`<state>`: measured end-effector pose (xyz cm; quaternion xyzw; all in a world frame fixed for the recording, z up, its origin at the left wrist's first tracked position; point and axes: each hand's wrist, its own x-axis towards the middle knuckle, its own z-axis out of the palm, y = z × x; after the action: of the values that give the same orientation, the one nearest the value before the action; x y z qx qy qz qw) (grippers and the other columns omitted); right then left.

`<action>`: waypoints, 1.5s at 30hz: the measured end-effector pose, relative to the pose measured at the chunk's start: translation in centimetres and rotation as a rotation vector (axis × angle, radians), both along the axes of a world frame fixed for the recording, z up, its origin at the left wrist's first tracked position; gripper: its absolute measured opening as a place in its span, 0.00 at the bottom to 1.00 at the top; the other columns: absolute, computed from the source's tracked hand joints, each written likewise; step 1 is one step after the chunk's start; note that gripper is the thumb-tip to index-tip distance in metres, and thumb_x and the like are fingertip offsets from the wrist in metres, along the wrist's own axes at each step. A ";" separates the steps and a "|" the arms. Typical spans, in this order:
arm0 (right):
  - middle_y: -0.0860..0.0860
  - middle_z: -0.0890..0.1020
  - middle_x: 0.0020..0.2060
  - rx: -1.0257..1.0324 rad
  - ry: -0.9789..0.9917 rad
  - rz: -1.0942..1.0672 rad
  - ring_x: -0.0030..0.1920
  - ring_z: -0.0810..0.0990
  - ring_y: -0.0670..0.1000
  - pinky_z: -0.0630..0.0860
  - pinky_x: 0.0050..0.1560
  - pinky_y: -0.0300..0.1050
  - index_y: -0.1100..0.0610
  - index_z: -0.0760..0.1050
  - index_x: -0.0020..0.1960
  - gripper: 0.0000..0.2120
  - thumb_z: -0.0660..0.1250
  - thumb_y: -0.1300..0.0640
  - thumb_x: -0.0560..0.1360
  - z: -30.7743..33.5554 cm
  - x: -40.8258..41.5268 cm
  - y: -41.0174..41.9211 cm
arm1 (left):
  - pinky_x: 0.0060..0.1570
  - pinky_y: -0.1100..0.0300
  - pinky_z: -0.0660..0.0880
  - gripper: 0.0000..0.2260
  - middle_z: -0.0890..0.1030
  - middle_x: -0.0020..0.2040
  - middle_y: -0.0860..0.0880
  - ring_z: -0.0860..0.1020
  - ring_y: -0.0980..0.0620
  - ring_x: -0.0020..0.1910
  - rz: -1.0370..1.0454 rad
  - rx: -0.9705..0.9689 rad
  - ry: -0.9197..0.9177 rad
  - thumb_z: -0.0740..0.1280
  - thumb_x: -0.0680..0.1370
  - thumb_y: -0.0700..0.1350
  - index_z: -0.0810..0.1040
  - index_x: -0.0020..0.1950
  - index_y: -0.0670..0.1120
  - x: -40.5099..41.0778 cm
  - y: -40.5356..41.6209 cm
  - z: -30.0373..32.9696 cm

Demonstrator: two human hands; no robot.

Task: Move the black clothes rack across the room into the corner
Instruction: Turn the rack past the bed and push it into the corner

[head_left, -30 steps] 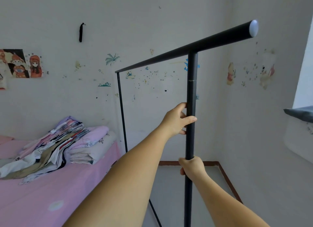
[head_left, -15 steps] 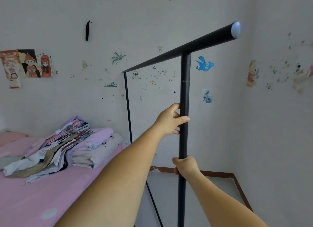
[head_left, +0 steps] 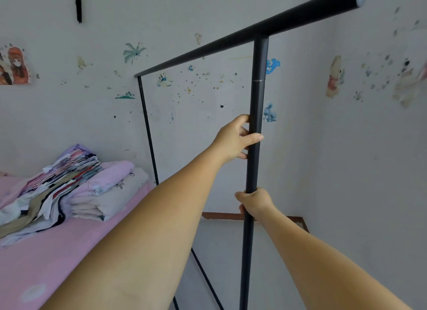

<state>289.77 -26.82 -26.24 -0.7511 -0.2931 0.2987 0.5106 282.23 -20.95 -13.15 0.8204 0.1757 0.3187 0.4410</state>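
Observation:
The black clothes rack [head_left: 258, 83] stands in front of me, bare of clothes. Its near upright post runs down the middle of the view and its top bar slants from the upper right to the far post at the left. My left hand [head_left: 233, 139] wraps around the near post at mid height. My right hand [head_left: 254, 201] grips the same post lower down. The rack's thin base rail runs along the floor toward the wall. Its feet are out of view.
A bed with a pink sheet [head_left: 57, 252] lies at the left, bearing a pile of folded clothes and quilts [head_left: 69, 182]. Sticker-covered walls meet in a corner [head_left: 323, 147] ahead right, above a brown skirting board and grey floor [head_left: 226, 240].
The view has swung left and closer to the wall; the window ledge at the right is gone from sight. Both hands keep the same hold on the post.

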 end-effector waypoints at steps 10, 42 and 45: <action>0.47 0.78 0.35 -0.189 -0.330 -0.167 0.34 0.77 0.48 0.71 0.29 0.41 0.51 0.67 0.48 0.18 0.66 0.39 0.69 0.0 7.1 -0.2 | 0.47 0.53 0.81 0.13 0.80 0.50 0.44 0.81 0.47 0.48 -0.205 -0.044 0.113 0.68 0.75 0.42 0.72 0.58 0.49 7.3 2.4 -2.0; 0.50 0.77 0.33 -0.069 -0.404 -0.167 0.32 0.80 0.53 0.82 0.36 0.52 0.52 0.68 0.39 0.15 0.74 0.48 0.67 0.0 34.5 3.0 | 0.51 0.54 0.78 0.19 0.78 0.54 0.48 0.78 0.47 0.56 -0.142 -0.233 0.003 0.66 0.75 0.38 0.71 0.65 0.46 34.9 4.0 -5.8; 0.49 0.76 0.34 -0.089 -0.433 -0.122 0.34 0.78 0.51 0.77 0.32 0.45 0.54 0.70 0.43 0.16 0.75 0.49 0.66 -1.0 35.8 3.2 | 0.48 0.56 0.78 0.17 0.78 0.55 0.46 0.78 0.47 0.56 -0.152 -0.237 0.030 0.66 0.76 0.41 0.71 0.64 0.46 36.0 4.7 -6.6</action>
<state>325.59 -23.61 -27.23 -0.8358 -0.3364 0.1118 0.4193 318.18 -16.25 -19.77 0.7782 0.1558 0.2491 0.5551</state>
